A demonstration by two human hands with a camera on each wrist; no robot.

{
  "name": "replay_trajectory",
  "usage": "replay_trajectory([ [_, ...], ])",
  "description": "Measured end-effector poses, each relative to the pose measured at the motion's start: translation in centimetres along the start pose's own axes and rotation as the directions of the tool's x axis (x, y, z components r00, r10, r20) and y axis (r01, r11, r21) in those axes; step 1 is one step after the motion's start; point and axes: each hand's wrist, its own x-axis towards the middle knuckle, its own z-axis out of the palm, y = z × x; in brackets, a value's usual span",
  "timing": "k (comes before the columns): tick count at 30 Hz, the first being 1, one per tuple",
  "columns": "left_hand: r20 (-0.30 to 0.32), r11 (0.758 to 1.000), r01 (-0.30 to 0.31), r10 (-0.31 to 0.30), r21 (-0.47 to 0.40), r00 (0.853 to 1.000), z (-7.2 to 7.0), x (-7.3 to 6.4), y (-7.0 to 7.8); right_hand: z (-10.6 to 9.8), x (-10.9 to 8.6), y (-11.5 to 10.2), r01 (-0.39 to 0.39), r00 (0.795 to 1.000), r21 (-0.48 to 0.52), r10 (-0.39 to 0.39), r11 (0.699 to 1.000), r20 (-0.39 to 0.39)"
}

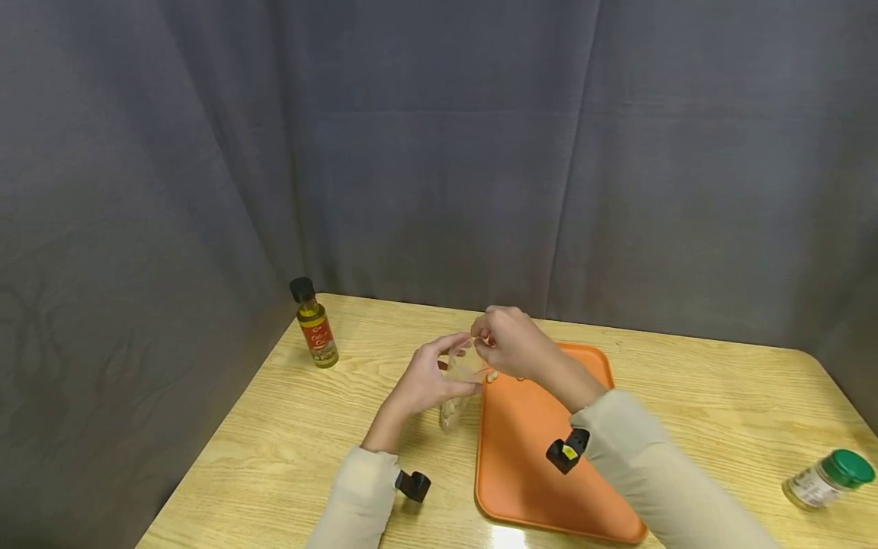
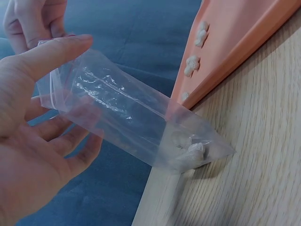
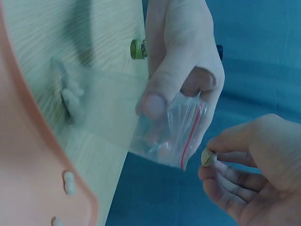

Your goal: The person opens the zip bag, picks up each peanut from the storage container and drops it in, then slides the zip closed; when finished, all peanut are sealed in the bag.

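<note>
My left hand (image 1: 425, 381) holds a clear zip bag (image 2: 127, 99) by its mouth, thumb on one side and fingers on the other. A red line runs along the bag's opening in the right wrist view. A few unshelled peanuts (image 2: 194, 153) lie in the bottom corner of the bag, low over the table. Right at the opening, my right hand (image 1: 514, 343) pinches one peanut (image 3: 209, 157) between thumb and fingers. More peanuts (image 2: 191, 66) lie along the far end of the orange tray (image 1: 528, 450), beside the bag.
An olive oil bottle (image 1: 317, 333) with a black cap stands at the table's back left. At the right edge is a jar (image 1: 826, 482) with a green lid. Grey curtains (image 1: 439, 191) hang behind the wooden table (image 1: 267, 442).
</note>
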Motion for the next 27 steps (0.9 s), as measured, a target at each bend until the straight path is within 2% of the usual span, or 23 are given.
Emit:
replay_trajectory([
  [27, -0.001, 1.000, 0.001, -0.001, 0.021, 1.000, -0.10, 0.12, -0.11, 1.02, 0.66, -0.53, 0.013, 1.000, 0.041, -0.013, 0.999, 0.011],
])
